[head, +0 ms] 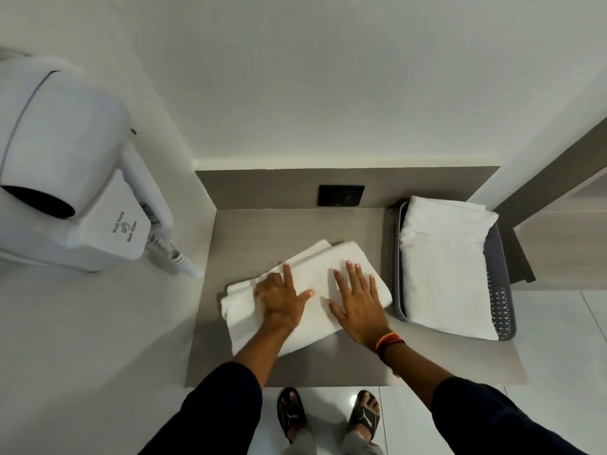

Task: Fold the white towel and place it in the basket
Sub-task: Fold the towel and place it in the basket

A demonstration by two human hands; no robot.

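Note:
A white towel (pixel 315 274) lies folded into a thick rectangle on the grey shelf (pixel 295 362), skewed with its far end pointing up and left. My left hand (pixel 279 297) rests on its left half, some fingers curled over a fold, index finger and thumb stretched out. My right hand (pixel 358 297) lies flat on its right half, fingers spread. To the right stands a grey perforated basket (pixel 502 303) holding another folded white towel (pixel 443 264).
A white wall-hung hair dryer (pixel 65 165) with a coiled cord (pixel 179 257) juts out at the left. A black socket plate (pixel 341 196) sits on the back panel. Walls close the shelf at left and back. My sandalled feet (pixel 328 418) stand on white tiles.

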